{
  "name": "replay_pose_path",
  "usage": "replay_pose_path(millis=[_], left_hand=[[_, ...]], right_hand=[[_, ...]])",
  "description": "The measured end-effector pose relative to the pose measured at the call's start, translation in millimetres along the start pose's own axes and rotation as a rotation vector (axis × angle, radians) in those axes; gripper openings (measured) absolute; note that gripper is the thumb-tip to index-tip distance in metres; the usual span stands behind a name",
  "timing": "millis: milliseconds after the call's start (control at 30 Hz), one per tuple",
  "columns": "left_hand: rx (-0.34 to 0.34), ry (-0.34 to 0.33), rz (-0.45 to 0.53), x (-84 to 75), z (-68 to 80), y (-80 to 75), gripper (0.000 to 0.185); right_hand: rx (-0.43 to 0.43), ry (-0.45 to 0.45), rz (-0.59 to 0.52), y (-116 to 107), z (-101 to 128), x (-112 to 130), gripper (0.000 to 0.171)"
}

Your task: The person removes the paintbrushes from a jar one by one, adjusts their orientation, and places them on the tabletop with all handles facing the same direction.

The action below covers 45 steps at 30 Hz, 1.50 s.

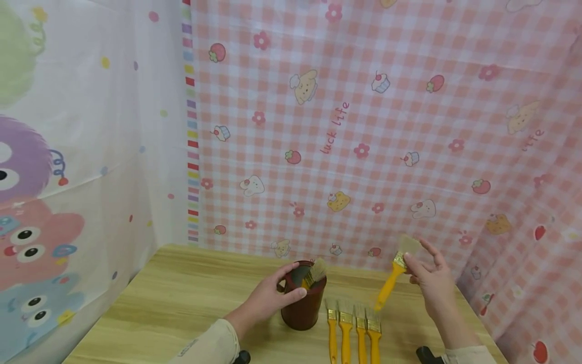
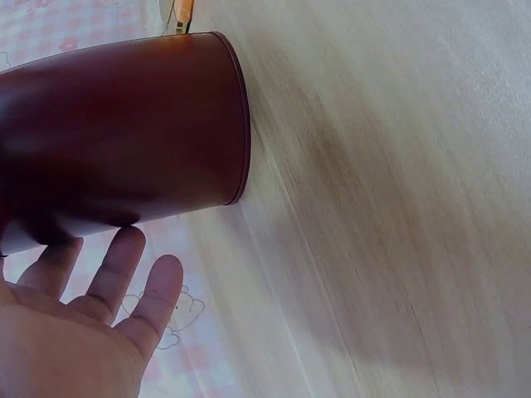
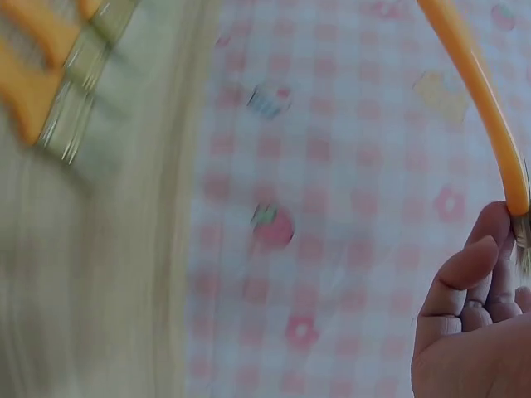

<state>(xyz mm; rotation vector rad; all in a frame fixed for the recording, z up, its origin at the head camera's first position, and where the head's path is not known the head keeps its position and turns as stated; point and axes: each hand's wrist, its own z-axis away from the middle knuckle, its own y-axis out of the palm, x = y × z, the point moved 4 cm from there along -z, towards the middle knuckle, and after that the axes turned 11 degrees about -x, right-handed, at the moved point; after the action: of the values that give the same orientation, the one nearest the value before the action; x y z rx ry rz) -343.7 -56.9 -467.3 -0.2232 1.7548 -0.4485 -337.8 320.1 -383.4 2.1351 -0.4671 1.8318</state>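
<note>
A dark red, round pot (image 1: 303, 311) stands upright on the table, its side filling much of the left wrist view. My left hand (image 1: 269, 294) holds it near the rim, thumb in front and fingers at the far left side. Inside leans a paintbrush (image 1: 319, 270), bristles up and tilted right. Off to the right, my right hand (image 1: 434, 285) pinches another paintbrush (image 1: 388, 288) near its metal band. That brush is raised, bristles up, its yellow handle slanting down to the left. Several yellow-handled paintbrushes (image 1: 346, 328) lie side by side between the pot and my right hand.
The wood-grain table (image 1: 182, 288) ends at a pink checked cloth (image 1: 364, 111) behind and to the right. A white cloth with cartoon figures (image 1: 150, 151) hangs on the left. Dark straps or devices (image 1: 427, 355) show near both wrists.
</note>
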Motion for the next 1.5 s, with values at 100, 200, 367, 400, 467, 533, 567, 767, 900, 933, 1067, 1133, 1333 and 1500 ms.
replay_pose_path(millis=[100,200,367,400,467,533,567,767,900,933,1067,1133,1333,1500], left_hand=[[-0.001,-0.002,0.000,1.2,-0.3,0.8,0.066],[-0.005,-0.007,0.003,2.4,0.0,1.6,0.066],[-0.010,-0.010,0.001,3.6,0.5,2.7,0.065],[-0.011,-0.011,0.002,3.8,0.6,2.9,0.065],[-0.010,-0.015,0.005,4.0,0.8,3.2,0.065],[-0.010,-0.015,0.005,3.5,1.4,3.3,0.066],[-0.009,-0.012,0.006,3.2,1.5,3.2,0.066],[-0.005,-0.017,0.016,0.8,1.2,3.4,0.066],[-0.005,-0.026,0.022,0.5,1.1,3.1,0.066],[-0.004,-0.030,0.021,0.6,1.1,2.9,0.066],[-0.006,-0.029,0.023,0.5,1.4,1.8,0.065],[-0.006,-0.023,0.027,0.1,1.6,1.5,0.065],[0.000,-0.024,0.037,0.4,1.2,1.7,0.065],[0.008,-0.043,0.049,2.7,-0.1,3.1,0.066]], right_hand=[[-0.019,0.002,0.083,-17,-5,-7,0.072],[0.010,-0.001,0.226,-30,-10,-14,0.073],[0.136,0.061,0.427,-44,-16,-32,0.080],[0.163,0.083,0.452,-46,-17,-36,0.081],[0.217,0.112,0.509,-50,-17,-44,0.082],[0.262,0.125,0.561,-53,-17,-51,0.082],[0.281,0.125,0.569,-54,-17,-54,0.082],[0.340,0.094,0.557,-56,-15,-67,0.084],[0.438,0.125,0.538,-55,-13,-76,0.084],[0.464,0.132,0.535,-55,-12,-78,0.083],[0.589,0.149,0.510,-52,-9,-88,0.082],[0.632,0.166,0.499,-49,-7,-93,0.082],[0.710,0.191,0.481,-36,1,-107,0.078],[0.706,0.208,0.487,-29,5,-115,0.076]])
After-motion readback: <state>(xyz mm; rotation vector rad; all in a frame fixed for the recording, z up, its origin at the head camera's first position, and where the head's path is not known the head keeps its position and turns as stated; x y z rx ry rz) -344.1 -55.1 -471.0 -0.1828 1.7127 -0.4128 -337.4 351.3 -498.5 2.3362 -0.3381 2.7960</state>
